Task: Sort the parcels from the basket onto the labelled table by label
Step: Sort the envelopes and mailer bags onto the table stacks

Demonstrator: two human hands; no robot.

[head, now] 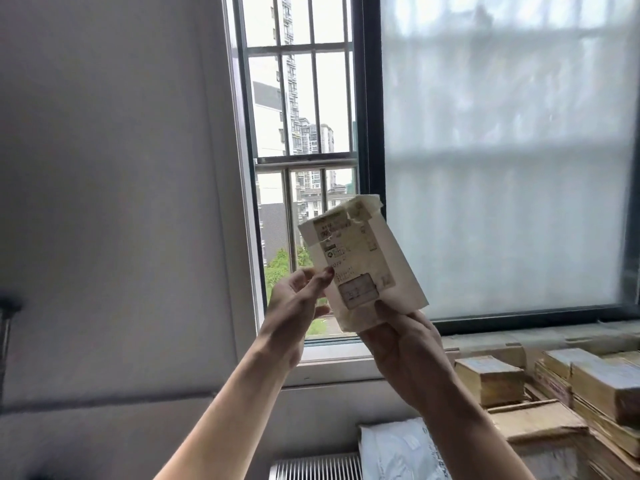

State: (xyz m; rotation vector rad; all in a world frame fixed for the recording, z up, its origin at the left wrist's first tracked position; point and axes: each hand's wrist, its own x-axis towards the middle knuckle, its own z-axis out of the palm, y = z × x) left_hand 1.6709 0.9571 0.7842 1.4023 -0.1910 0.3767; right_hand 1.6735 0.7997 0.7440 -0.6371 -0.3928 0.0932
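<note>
A small cream cardboard parcel (pixel 363 261) with a printed shipping label and tape is held up in front of the window, label side toward me. My right hand (pixel 405 344) grips its lower end from below, thumb on the front face. My left hand (pixel 298 306) pinches the parcel's left edge between thumb and fingertips. The basket and the labelled table are out of view.
Stacked cardboard parcels (pixel 568 389) fill the lower right below the window sill (pixel 332 362). A white plastic mailer bag (pixel 398 448) lies at the bottom centre, beside a white ribbed radiator top (pixel 315 467). A plain grey wall (pixel 114 202) is at left.
</note>
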